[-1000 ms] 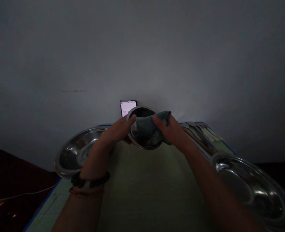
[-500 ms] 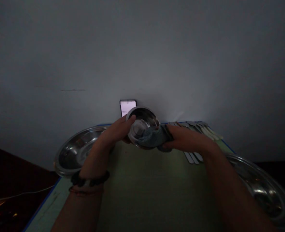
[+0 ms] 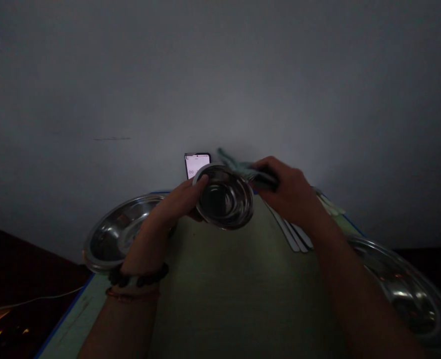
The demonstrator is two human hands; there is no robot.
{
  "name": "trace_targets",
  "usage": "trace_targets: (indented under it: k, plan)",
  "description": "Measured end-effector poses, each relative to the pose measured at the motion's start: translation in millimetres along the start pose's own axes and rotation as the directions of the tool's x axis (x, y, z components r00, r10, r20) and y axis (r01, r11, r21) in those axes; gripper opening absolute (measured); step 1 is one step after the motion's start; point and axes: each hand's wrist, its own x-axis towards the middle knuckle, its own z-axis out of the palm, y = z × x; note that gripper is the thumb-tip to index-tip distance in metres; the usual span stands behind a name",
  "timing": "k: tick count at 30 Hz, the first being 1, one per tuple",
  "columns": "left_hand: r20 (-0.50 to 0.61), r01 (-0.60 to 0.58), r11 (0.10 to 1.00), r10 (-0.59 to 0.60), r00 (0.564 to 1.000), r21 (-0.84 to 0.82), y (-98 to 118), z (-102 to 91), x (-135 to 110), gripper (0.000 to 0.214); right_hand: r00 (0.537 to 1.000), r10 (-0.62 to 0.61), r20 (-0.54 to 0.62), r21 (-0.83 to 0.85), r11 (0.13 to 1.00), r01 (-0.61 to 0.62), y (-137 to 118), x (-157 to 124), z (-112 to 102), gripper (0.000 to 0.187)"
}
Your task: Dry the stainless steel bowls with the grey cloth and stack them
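Note:
A small shiny metal bowl [image 3: 225,199] is held above the table, its open side tilted toward me. My left hand [image 3: 181,199] grips its left rim, thumb over the edge and fingers underneath. At the bowl's upper right, my right hand [image 3: 285,187] is closed around a grey-green cloth [image 3: 238,167], blurred by motion. One end of the cloth sticks out to the left over the bowl's far rim. Whether the cloth touches the rim I cannot tell.
A large metal basin [image 3: 108,239] stands at the table's left, another basin [image 3: 410,294] at the right. Several pale-handled utensils [image 3: 293,237] lie behind my right hand. A lit phone [image 3: 198,163] leans on the wall [image 3: 220,75] behind the green table [image 3: 242,294].
My right hand has drawn the cloth up out of the bowl's inside to above its far right rim. The bowl has turned slightly in my left hand, showing more of its inside.

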Motion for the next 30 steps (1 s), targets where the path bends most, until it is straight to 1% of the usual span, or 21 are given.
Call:
trace_targets:
  k: [1,2,3,4,5,6,8,9,10,11,14,16,19,22,24,25,27,29,30]
  plan:
    - [-0.017,-0.005,1.000,0.005,1.000,-0.009,0.3,0.2,0.1,0.059,0.982,-0.023,0.190,0.025,1.000,0.018,-2.2,-2.1,1.6,0.023]
    - [-0.028,-0.002,1.000,0.002,1.000,-0.005,0.7,0.4,0.0,0.059,0.929,-0.028,0.370,0.045,0.999,0.013,-4.5,-4.0,3.9,0.025]
    - [-0.033,0.006,1.000,-0.006,0.999,0.009,1.4,0.8,-0.3,0.058,0.859,-0.022,0.512,0.056,0.998,-0.008,-7.0,-5.3,6.9,0.028]
    - [-0.032,0.013,0.999,-0.012,0.999,0.031,2.2,1.2,-0.8,0.058,0.801,-0.010,0.599,0.060,0.998,-0.032,-9.7,-6.0,10.4,0.031]
    - [-0.029,0.012,0.999,-0.011,1.000,0.049,3.1,1.8,-1.5,0.057,0.779,0.003,0.627,0.058,0.997,-0.050,-12.5,-6.2,14.3,0.034]
    - [-0.020,0.004,0.998,-0.003,1.000,0.061,3.9,2.4,-2.2,0.056,0.790,0.012,0.613,0.053,0.997,-0.056,-15.3,-6.0,18.8,0.036]
    - [-0.004,-0.025,0.998,0.025,1.000,0.056,5.3,3.4,-3.3,0.055,0.859,0.002,0.512,0.039,0.999,-0.025,-19.8,-5.6,28.8,0.036]
    - [-0.005,-0.040,0.998,0.040,0.999,0.049,5.8,3.8,-3.6,0.055,0.881,-0.018,0.473,0.028,1.000,0.006,-21.0,-6.0,34.1,0.035]
    - [-0.012,-0.055,0.997,0.056,0.998,0.047,6.2,3.9,-3.7,0.055,0.888,-0.042,0.459,0.018,0.999,0.038,-21.4,-7.0,39.5,0.036]
    - [-0.026,-0.067,0.996,0.068,0.997,0.052,6.3,3.8,-3.7,0.055,0.882,-0.068,0.467,0.016,0.998,0.069,-20.9,-8.5,44.6,0.038]
    - [-0.089,-0.086,0.994,0.092,0.992,0.067,6.5,2.5,-3.2,0.055,0.840,-0.138,0.525,0.036,0.990,0.140,-16.8,-14.1,55.7,0.045]
    - [-0.122,-0.085,0.996,0.089,0.989,0.040,6.7,1.4,-2.6,0.052,0.833,-0.158,0.531,0.039,0.986,0.162,-14.1,-16.1,57.3,0.045]
    - [-0.149,-0.092,0.996,0.089,0.985,-0.019,6.5,0.3,-1.1,0.052,0.859,-0.155,0.489,0.044,0.987,0.153,-13.5,-13.9,50.7,0.038]
    - [-0.174,-0.118,0.991,0.105,0.979,-0.069,5.0,0.2,1.6,0.055,0.907,-0.092,0.412,-0.005,0.995,0.103,-15.5,-7.5,40.5,0.042]
    - [-0.214,-0.135,0.987,0.115,0.970,-0.081,3.4,0.1,3.4,0.057,0.942,-0.071,0.328,-0.063,0.993,0.097,-16.3,-3.4,36.4,0.040]
    - [-0.226,-0.143,0.987,0.122,0.966,-0.078,2.7,0.0,4.3,0.058,0.964,-0.072,0.255,-0.094,0.991,0.099,-16.5,-1.8,35.5,0.035]
    - [-0.230,-0.158,0.986,0.140,0.963,-0.058,1.4,-0.6,5.6,0.059,0.996,-0.069,0.050,-0.148,0.986,0.076,-16.6,0.3,35.5,0.021]
    - [-0.222,-0.174,0.984,0.165,0.961,-0.025,0.8,-1.4,6.6,0.061,0.990,-0.021,-0.141,-0.162,0.987,-0.002,-16.5,1.1,36.9,0.014]
    - [-0.223,-0.192,0.981,0.187,0.957,-0.002,0.8,-1.7,6.8,0.062,0.983,0.022,-0.183,-0.155,0.987,-0.051,-16.3,1.1,37.8,0.014]
